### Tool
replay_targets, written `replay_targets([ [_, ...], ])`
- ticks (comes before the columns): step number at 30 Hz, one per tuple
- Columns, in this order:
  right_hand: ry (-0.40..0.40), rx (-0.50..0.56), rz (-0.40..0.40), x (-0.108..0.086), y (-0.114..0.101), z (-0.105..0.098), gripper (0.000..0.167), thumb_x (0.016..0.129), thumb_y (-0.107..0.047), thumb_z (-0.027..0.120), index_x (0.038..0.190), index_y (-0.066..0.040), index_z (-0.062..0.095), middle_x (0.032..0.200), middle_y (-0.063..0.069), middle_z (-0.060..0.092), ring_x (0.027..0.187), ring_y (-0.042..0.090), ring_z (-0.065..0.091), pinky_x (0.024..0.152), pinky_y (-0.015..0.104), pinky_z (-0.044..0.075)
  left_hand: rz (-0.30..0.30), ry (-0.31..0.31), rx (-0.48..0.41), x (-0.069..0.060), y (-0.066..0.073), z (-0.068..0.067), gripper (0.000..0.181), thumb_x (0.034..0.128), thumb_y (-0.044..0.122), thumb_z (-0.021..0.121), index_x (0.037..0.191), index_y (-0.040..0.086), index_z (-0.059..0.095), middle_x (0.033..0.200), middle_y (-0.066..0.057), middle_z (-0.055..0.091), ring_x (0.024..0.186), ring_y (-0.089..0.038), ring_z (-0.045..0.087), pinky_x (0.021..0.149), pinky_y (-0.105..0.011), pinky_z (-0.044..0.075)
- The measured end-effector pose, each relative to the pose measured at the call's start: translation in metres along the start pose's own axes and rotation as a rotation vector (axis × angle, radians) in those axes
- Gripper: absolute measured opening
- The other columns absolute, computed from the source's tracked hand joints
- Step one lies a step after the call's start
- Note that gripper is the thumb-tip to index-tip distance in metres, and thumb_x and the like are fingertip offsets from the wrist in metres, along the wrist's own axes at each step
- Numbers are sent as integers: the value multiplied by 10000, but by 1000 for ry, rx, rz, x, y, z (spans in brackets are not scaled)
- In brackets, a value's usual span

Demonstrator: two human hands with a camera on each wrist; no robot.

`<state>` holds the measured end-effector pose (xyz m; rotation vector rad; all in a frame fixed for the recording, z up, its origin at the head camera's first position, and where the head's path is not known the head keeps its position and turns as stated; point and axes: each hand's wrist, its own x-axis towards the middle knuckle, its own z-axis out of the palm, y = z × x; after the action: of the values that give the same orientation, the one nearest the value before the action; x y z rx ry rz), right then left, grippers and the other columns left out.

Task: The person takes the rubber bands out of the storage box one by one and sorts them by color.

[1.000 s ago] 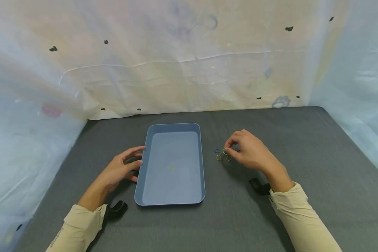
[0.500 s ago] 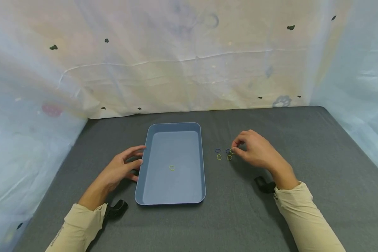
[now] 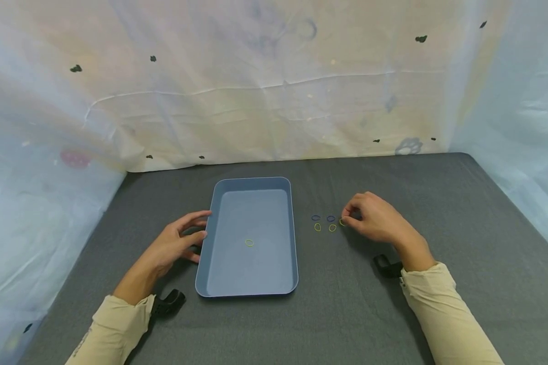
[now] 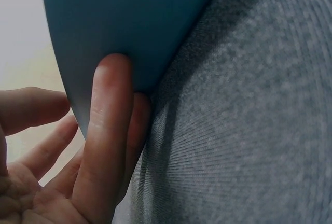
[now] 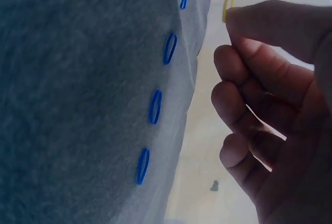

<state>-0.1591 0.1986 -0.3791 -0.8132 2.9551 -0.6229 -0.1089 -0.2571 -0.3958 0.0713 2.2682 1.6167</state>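
Observation:
My left hand (image 3: 175, 243) touches the left side of a blue-grey rectangular tray (image 3: 248, 295). In the left wrist view, a fingertip presses the tray's outer wall (image 4: 140, 22). Inside the tray lies one yellow rubber band (image 3: 249, 243). To the right of the tray, my right hand (image 3: 376, 218) pinches another yellow rubber band (image 5: 228, 7) between thumb and forefinger, above the cloth. Beside that hand lie two blue rubber bands, a left one (image 3: 316, 218) and a right one (image 3: 331, 218). Two yellow ones, a left one (image 3: 317, 227) and a right one (image 3: 332, 228), sit just nearer.
Dark grey cloth (image 3: 274, 332) covers the table. In the right wrist view, several blue rubber bands (image 5: 155, 107) lie in a row, partly hidden by my hand in the head view. A pale patterned sheet (image 3: 274, 116) hangs behind and at both sides.
My right hand has moved rightward with the pinched yellow rubber band, uncovering the second blue one on the cloth. My left hand has stayed at the tray.

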Motion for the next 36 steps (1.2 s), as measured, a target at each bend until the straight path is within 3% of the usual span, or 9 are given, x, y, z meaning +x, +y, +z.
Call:
replay_targets([
  [15, -62, -27, 2, -1, 10, 2, 114, 906, -139, 681, 816, -182, 737, 848, -32, 671, 819, 179, 557, 741, 362, 445, -1, -4, 5, -1, -1, -1, 591, 1012, 176, 590, 1547, 149, 341, 1514, -266, 372, 1039, -291, 640, 670, -403, 619],
  [36, -75, -56, 36, -4, 12, 6, 103, 912, -144, 678, 841, -170, 748, 874, -16, 682, 785, 141, 535, 694, 345, 444, -9, -2, 18, -1, 0, 1, 587, 1014, 175, 586, 1548, 161, 342, 1510, -250, 375, 1039, -278, 641, 675, -396, 619],
])
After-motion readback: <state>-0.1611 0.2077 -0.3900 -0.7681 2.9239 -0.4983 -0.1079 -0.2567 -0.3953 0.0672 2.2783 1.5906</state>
